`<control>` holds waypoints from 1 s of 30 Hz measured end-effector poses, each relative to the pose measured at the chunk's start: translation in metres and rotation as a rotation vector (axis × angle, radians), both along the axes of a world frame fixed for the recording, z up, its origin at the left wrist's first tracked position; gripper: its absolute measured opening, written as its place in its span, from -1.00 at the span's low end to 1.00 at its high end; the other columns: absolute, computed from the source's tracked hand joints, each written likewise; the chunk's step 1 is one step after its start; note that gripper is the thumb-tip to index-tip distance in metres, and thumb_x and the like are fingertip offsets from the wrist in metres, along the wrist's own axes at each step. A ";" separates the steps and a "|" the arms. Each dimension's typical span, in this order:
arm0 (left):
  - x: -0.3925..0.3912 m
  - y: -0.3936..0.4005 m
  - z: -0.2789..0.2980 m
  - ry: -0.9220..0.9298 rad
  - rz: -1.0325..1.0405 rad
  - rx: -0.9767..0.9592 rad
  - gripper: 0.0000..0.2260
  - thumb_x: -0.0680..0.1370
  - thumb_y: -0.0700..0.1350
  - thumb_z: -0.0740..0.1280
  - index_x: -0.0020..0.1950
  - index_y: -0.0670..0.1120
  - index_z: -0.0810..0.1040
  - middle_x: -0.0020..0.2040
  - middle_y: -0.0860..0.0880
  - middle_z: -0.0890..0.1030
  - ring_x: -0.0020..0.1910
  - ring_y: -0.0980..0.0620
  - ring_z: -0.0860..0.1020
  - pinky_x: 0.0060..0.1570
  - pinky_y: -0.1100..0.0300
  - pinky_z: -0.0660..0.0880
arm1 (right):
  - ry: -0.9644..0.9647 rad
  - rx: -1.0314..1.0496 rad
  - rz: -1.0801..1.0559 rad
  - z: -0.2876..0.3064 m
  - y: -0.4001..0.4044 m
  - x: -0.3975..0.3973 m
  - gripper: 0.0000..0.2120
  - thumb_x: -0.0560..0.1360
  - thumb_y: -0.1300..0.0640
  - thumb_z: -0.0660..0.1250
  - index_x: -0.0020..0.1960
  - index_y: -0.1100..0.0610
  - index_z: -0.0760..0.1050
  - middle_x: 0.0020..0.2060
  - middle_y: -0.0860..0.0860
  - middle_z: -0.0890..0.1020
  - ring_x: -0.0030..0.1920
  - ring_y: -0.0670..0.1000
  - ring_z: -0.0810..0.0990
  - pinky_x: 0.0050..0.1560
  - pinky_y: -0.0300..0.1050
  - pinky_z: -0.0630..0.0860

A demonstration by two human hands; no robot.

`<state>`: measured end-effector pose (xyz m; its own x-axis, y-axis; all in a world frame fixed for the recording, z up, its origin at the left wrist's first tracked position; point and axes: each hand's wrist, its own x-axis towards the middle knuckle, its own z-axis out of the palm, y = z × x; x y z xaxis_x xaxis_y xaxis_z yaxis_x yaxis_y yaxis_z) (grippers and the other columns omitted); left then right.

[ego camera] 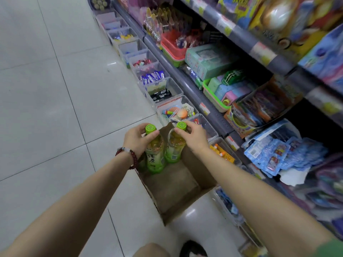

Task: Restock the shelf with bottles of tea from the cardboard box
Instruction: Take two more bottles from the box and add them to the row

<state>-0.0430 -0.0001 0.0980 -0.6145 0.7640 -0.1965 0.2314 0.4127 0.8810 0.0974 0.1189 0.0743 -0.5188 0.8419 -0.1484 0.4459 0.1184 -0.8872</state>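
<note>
— Where can I get through?
— The brown open-topped cardboard box [178,191] is bare toward me; two green-capped tea bottles [156,154] fill its far end. Clear plastic bins [202,123] crowd its right side.

1. Large glossy pale floor tiles [55,108] with thin dark joints, catching soft glare from overhead light.
2. Clear plastic bins [163,89] line the floor along the aisle (snacks and small toys inside).
3. Grey shelving [241,39] carries toys, green baskets [213,98] and price tags.
</note>
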 end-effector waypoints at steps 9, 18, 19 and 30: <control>0.032 0.020 0.214 0.000 -0.111 0.006 -0.77 0.47 -0.07 0.40 0.06 -0.16 0.60 -0.08 -0.02 0.61 -0.11 0.12 0.55 -0.18 0.38 0.48 | 0.091 -0.049 -0.073 0.223 -0.005 0.041 -0.77 0.47 0.12 0.41 0.04 0.25 0.59 -0.11 0.02 0.66 -0.08 -0.05 0.63 -0.04 -0.13 0.58; 0.073 0.065 0.439 0.107 -0.409 0.072 -0.52 0.32 0.29 0.35 -0.06 -0.09 0.63 -0.11 -0.10 0.71 -0.08 -0.07 0.67 0.02 -0.10 0.59 | 0.077 0.059 -0.232 0.459 -0.005 0.112 -0.69 0.48 -0.01 0.38 0.07 0.21 0.59 0.02 0.08 0.67 0.06 0.05 0.63 0.11 0.02 0.56; 0.084 0.070 0.464 0.125 -0.451 0.084 -0.51 0.33 0.29 0.35 -0.01 -0.10 0.63 -0.08 -0.09 0.71 -0.04 -0.06 0.66 0.04 -0.08 0.58 | 0.075 0.084 -0.261 0.483 -0.007 0.122 -0.73 0.49 0.00 0.38 0.03 0.20 0.59 -0.03 0.06 0.67 0.03 0.04 0.63 0.09 0.01 0.57; 0.212 0.113 0.661 0.075 -0.726 0.250 -0.55 0.40 0.12 0.42 0.14 -0.16 0.61 0.08 -0.11 0.67 0.11 -0.02 0.61 0.15 0.01 0.55 | 0.001 0.322 -0.569 0.685 -0.021 0.255 -0.76 0.50 -0.03 0.35 -0.12 0.16 0.60 -0.24 0.03 0.66 -0.24 -0.06 0.57 -0.19 -0.10 0.48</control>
